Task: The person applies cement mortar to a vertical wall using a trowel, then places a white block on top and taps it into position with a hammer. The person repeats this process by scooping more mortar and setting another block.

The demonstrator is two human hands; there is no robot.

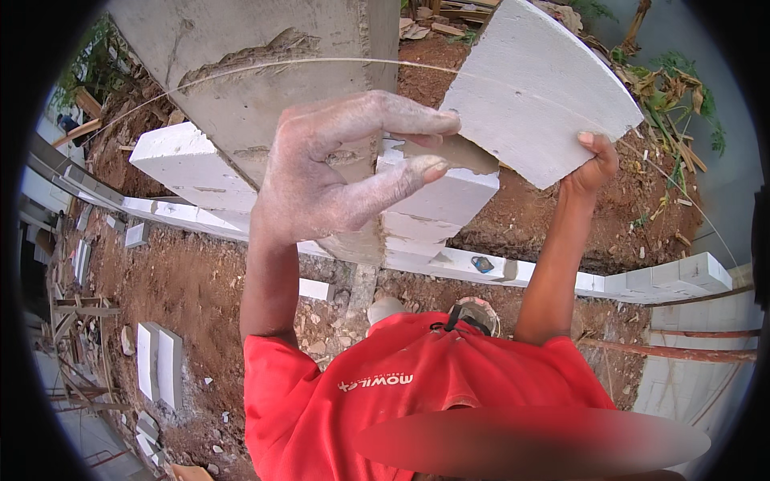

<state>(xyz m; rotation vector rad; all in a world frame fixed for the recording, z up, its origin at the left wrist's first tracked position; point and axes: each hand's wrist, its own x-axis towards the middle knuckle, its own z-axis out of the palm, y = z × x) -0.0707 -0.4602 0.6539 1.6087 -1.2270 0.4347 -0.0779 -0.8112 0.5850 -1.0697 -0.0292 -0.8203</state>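
A large white lightweight concrete block (537, 96) is held up tilted, above and to the right of a short stack of white blocks (445, 192) that stands against a grey concrete column (281, 80). My right hand (592, 164) grips its lower right edge, thumb on the near face and fingers hidden behind. In front of the column is my left hand (337, 160), dusted white, with thumb and fingers curved apart and nothing between them. Its fingertips overlap the block's left corner in view; whether they touch cannot be told. Grey mortar (465, 154) covers part of the stack's top.
A thin string (321, 60) crosses in front of the column and block. Left of the column, more white blocks (188, 164) are laid. On the low wall (545, 275) lies a blue tape measure (482, 264). Loose blocks (159, 365) lie on the dirt; a bucket (480, 313) stands near my body.
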